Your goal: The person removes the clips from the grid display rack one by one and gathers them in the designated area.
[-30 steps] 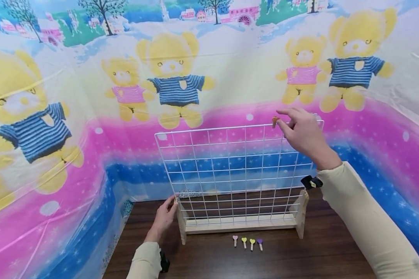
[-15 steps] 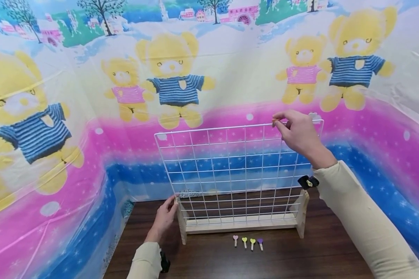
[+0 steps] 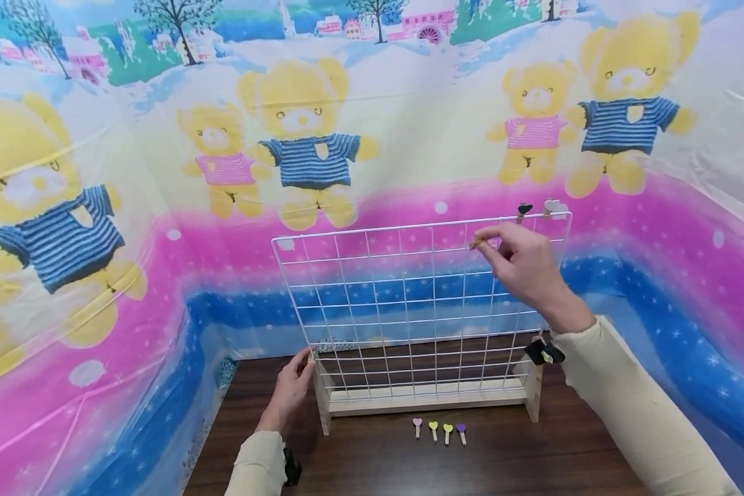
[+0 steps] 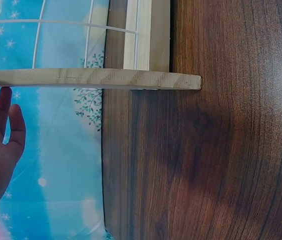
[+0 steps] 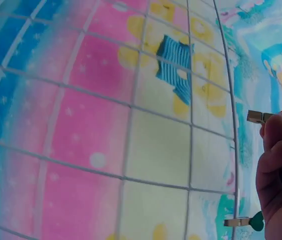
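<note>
My right hand (image 3: pixel 521 265) pinches a small wooden clothespin (image 5: pixel 257 117) between thumb and index finger, in front of the white wire grid (image 3: pixel 434 282) and below its top bar. An orange edge shows by the fingertips in the right wrist view; the rest is covered. Two clothespins stand clipped on the top bar at the right, one with a dark green heart (image 5: pixel 256 221) and one with a white heart (image 3: pixel 552 206). My left hand (image 3: pixel 293 386) holds the top of the wooden stand's (image 4: pixel 106 77) left upright, its fingertips against the outer face.
On the dark wood table (image 3: pixel 372 461), before the stand, lie several heart clothespins in a row: a pink one (image 3: pixel 417 427), two yellow ones (image 3: pixel 434 430) and a purple one (image 3: pixel 462 433). A bear-print cloth (image 3: pixel 409 138) hangs behind and at both sides.
My right hand has moved down and nearer from the top bar, with the clothespin still pinched. The dark heart clothespin on the bar has come into sight. My left hand stays put.
</note>
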Demonstrator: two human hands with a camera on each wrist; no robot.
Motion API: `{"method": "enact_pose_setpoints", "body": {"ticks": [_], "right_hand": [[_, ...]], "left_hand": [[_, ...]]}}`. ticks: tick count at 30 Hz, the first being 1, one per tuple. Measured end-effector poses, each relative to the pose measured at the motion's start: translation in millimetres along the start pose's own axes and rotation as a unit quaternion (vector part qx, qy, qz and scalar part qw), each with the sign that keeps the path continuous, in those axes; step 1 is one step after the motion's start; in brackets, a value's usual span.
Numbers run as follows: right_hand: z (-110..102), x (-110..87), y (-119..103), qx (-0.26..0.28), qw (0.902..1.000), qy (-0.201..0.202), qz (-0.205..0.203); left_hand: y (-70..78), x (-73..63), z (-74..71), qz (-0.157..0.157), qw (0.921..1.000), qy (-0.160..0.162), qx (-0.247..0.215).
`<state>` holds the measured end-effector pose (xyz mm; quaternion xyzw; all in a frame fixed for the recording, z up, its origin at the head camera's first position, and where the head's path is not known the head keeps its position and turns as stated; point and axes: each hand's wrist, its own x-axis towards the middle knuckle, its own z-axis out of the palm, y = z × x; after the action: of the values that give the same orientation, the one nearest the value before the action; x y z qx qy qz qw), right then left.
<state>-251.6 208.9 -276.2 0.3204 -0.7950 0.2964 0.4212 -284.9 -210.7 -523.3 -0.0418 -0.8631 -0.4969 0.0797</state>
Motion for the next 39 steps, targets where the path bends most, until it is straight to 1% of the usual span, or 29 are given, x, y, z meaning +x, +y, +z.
{"method": "enact_pose_setpoints", "body": {"ticks": [2, 4, 8, 12, 15, 22, 24, 29, 31, 36, 39], "right_hand": [[4, -13.1, -2, 0.011, 0.9995, -0.024, 0.017], [8, -27.2, -4, 0.008, 0.998, -0.047, 0.04], [16, -54.4, -7, 0.013, 0.9925, -0.09, 0.082], [23, -76.1, -5, 0.018, 0.9871, -0.115, 0.109], [27, -88.3, -1, 0.016, 0.9843, -0.123, 0.125], [33, -106.8, 8, 0.022, 0.9811, -0.131, 0.14], [34, -110.5, 9, 0.024, 0.9787, -0.137, 0.151], [36, -117.8, 11, 0.024, 0.9735, -0.149, 0.172], [37, -120.6, 11, 0.024, 0.9723, -0.152, 0.176], [42, -130.9, 12, 0.022, 0.9693, -0.159, 0.186], [46, -138.2, 14, 0.02, 0.9697, -0.157, 0.186]], "left_hand": [[-0.2, 0.3, 0.0, 0.004, 1.0, 0.001, 0.002], [-0.2, 0.3, -0.2, 0.005, 1.0, 0.001, 0.001], [-0.7, -0.9, -0.1, 0.002, 1.0, 0.001, 0.0], [0.8, 0.0, -0.6, 0.007, 1.0, 0.003, -0.002], [1.8, 1.1, -1.5, 0.009, 0.9999, 0.003, -0.006], [0.7, 0.3, -2.2, 0.008, 0.9999, -0.002, -0.006], [0.3, -0.4, -1.8, 0.01, 0.9999, -0.002, -0.006], [0.2, -0.8, -1.3, 0.0, 0.9999, -0.002, -0.011], [0.2, -0.3, -1.3, -0.006, 0.9999, -0.002, -0.013], [-0.2, 0.3, -1.0, -0.005, 0.9999, -0.003, -0.01], [0.1, 0.1, -1.4, -0.003, 1.0, -0.003, -0.009]]}}
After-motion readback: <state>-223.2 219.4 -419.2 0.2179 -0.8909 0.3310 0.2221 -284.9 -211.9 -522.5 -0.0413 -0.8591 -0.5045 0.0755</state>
